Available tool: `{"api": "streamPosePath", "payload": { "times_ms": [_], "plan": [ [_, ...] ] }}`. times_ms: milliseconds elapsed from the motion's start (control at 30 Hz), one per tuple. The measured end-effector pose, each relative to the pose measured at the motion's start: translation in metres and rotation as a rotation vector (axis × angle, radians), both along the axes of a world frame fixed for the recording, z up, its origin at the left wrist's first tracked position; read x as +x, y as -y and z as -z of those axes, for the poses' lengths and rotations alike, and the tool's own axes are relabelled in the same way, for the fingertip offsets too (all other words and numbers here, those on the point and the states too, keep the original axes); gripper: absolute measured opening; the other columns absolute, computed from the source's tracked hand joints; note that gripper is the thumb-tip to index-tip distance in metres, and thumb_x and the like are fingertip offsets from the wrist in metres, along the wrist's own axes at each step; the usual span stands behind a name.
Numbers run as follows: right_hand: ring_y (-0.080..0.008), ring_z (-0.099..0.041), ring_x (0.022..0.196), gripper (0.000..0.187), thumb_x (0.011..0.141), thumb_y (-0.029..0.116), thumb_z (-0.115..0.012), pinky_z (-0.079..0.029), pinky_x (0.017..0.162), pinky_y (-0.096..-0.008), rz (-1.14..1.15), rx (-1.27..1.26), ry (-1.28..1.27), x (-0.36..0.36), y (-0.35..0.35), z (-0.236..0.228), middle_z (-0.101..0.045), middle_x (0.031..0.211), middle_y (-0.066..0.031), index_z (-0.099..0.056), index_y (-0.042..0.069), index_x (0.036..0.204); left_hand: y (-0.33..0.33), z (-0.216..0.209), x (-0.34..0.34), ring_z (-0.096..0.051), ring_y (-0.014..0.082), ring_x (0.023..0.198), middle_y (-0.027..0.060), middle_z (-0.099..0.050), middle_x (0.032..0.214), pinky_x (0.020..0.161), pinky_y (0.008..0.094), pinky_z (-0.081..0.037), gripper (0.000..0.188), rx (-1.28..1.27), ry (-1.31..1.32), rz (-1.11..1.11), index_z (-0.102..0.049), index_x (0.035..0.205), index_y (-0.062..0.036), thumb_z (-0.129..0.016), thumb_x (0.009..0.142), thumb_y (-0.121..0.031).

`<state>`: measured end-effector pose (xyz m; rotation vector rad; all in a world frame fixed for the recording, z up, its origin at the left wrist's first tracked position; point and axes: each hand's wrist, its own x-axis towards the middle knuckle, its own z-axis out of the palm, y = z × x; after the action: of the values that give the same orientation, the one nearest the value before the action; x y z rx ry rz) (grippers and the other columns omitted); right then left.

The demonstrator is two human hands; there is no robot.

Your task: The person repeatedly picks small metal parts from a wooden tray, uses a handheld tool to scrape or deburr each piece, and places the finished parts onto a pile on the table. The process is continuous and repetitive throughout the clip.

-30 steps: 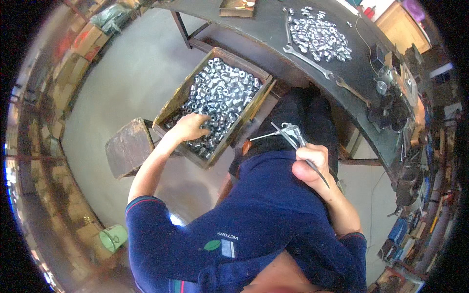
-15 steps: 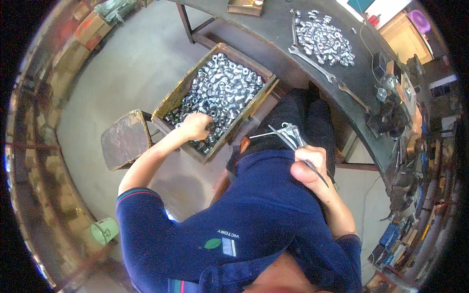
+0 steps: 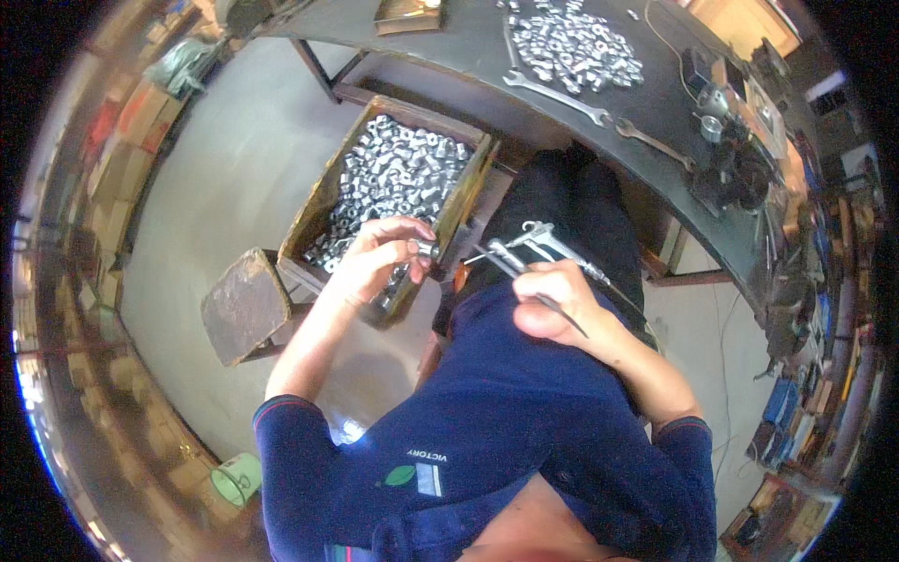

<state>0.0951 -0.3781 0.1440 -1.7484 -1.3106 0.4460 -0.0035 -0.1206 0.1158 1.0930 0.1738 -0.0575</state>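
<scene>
Over the near corner of a wooden box (image 3: 309, 211) full of shiny metal fittings, my left hand (image 3: 375, 258) pinches a small metal fitting (image 3: 427, 249) between thumb and fingers. My right hand (image 3: 554, 298) is closed around a long, thin dark tool (image 3: 567, 318); its silvery front part sticks out toward my left hand. The tool's exact kind is unclear. Just beyond my right hand, a silver air blow gun (image 3: 552, 242) lies on my lap, outside the grip.
A dark workbench (image 3: 468, 56) curves across the far side and right, bearing a pile of metal fittings (image 3: 576, 47), two wrenches (image 3: 562, 101) (image 3: 653, 147) and a shallow tray (image 3: 407, 17). A stool (image 3: 245, 307) stands left of the box. A green bucket (image 3: 236, 480) is at lower left.
My left hand has risen from among the fittings with one in its fingers. My right hand has moved left and let go of the air blow gun, keeping the dark tool. The view has shifted.
</scene>
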Motion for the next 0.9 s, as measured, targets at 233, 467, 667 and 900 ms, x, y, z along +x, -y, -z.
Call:
{"api": "streamPosePath", "payload": {
  "times_ms": [233, 467, 667, 900],
  "plan": [
    [-0.0275, -0.049, 0.05, 0.026, 0.067, 0.024, -0.061, -0.036, 0.047, -0.0355, -0.02, -0.013, 0.038, 0.003, -0.006, 0.006, -0.044, 0.056, -0.0098, -0.043, 0.006, 0.06, 0.055, 0.013, 0.023, -0.038, 0.014, 0.037, 0.004, -0.045, 0.051, 0.046, 0.0318, -0.039, 0.028, -0.413, -0.036, 0.004, -0.054, 0.092, -0.0003, -0.051, 0.087, -0.028],
    [-0.0312, -0.053, 0.053, 0.022, 0.062, 0.019, -0.063, -0.038, 0.048, -0.0384, -0.009, -0.015, 0.09, 0.004, -0.004, 0.006, -0.049, 0.056, -0.0116, -0.046, 0.006, 0.058, 0.049, 0.003, 0.022, -0.048, 0.0129, 0.04, 0.0085, -0.055, 0.054, 0.042, 0.0234, -0.041, 0.036, -0.019, -0.104, 0.049, -0.059, 0.083, 0.0026, -0.052, 0.091, -0.032],
    [-0.0325, -0.057, 0.057, 0.019, 0.062, 0.022, -0.061, -0.042, 0.05, -0.0408, -0.006, -0.197, 0.127, 0.0, -0.009, 0.015, -0.053, 0.058, -0.0162, -0.052, 0.007, 0.054, 0.047, -0.014, 0.028, -0.059, 0.0131, 0.054, 0.0063, -0.06, 0.066, 0.052, 0.0257, -0.049, 0.023, 0.39, -0.072, 0.201, -0.059, 0.098, 0.0054, -0.063, 0.085, -0.014],
    [-0.0166, -0.038, 0.046, 0.027, 0.064, 0.023, -0.055, -0.03, 0.047, -0.0327, -0.08, -0.2, -0.463, 0.015, 0.0, 0.003, -0.034, 0.049, -0.008, -0.041, 0.002, 0.054, 0.039, -0.023, 0.036, -0.063, 0.0161, 0.067, 0.009, -0.065, 0.081, 0.063, 0.0266, -0.05, 0.019, 0.602, 0.252, 0.147, -0.062, 0.095, 0.0009, -0.067, 0.078, -0.006]
  ]
}}
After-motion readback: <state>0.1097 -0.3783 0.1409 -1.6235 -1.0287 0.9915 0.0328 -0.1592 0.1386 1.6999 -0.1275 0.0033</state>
